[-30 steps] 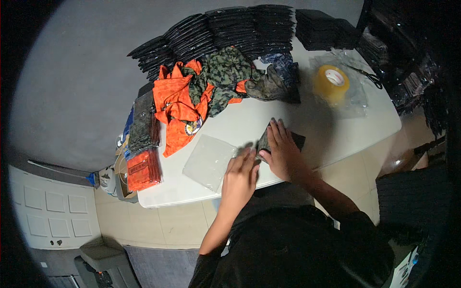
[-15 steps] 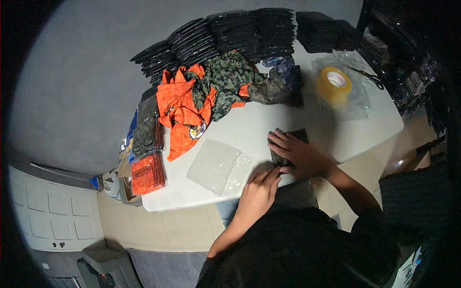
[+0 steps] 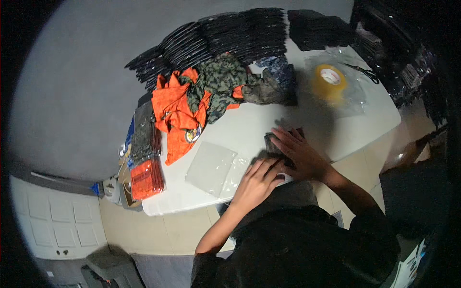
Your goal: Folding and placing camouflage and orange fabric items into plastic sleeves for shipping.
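Observation:
On the white table [image 3: 350, 127], a small folded dark cloth [image 3: 271, 143] lies under my right hand [image 3: 302, 156], whose fingers are spread across it. My left hand [image 3: 259, 177] is at the cloth's lower edge, fingers bent and a little apart; its fingertips are partly in shadow. Just left of it a clear plastic bag [image 3: 211, 168] lies flat. Beyond my hands is a loose pile of orange [image 3: 175, 120] and green camouflage garments [image 3: 221, 77].
Black packets [image 3: 221, 38] are stacked along the back edge. Yellow tape [image 3: 329, 89] and scissors [image 3: 362, 72] lie right on plastic. Bagged camouflage [image 3: 144, 134] and orange clothing [image 3: 146, 180] sit left, above a box [image 3: 125, 192]. A dark laden rack [image 3: 408, 77] stands right.
Since a second ago my right hand has moved down and turned so its fingers point leftward over the cloth. My left hand has moved right, from beside the bag to the cloth's lower edge.

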Tool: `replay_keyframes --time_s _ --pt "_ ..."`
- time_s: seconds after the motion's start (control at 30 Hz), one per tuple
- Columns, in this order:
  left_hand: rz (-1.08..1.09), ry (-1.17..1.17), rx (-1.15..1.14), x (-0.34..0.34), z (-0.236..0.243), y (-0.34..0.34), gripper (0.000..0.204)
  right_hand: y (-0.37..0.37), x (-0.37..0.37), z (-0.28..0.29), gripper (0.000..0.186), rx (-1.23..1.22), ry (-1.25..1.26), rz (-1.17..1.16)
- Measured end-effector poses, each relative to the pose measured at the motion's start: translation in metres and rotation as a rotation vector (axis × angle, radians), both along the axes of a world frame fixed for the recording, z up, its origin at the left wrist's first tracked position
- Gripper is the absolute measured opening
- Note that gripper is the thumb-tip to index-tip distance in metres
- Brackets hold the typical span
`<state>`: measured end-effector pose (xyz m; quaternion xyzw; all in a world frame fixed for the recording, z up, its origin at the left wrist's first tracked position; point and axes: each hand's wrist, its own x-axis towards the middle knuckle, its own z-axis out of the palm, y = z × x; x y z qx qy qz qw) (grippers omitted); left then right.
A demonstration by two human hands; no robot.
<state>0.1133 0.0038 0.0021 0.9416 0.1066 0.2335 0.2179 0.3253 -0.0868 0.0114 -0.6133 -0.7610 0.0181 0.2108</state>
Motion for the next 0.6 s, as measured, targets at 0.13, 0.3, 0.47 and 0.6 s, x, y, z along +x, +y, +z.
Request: replay_keyframes --time_s 0.13,0.3,0.47,0.6 --pt "-0.022 0.000 0.035 0.001 0.002 -0.007 0.049 -0.035 0.004 -0.033 0.083 0.122 0.021 -0.035" --pt "-0.070 0.059 0.083 -0.003 -0.008 -0.009 0.050 -0.067 0.000 -0.037 0.069 -0.097 -0.047 -0.029" --pt "-0.041 0.081 0.175 -0.020 -0.013 -0.014 0.043 -0.067 -0.005 -0.051 0.060 -0.040 -0.063 0.041" --pt "-0.015 0.008 0.160 -0.034 -0.022 -0.016 0.034 -0.070 -0.008 -0.052 0.054 -0.017 -0.111 0.156"
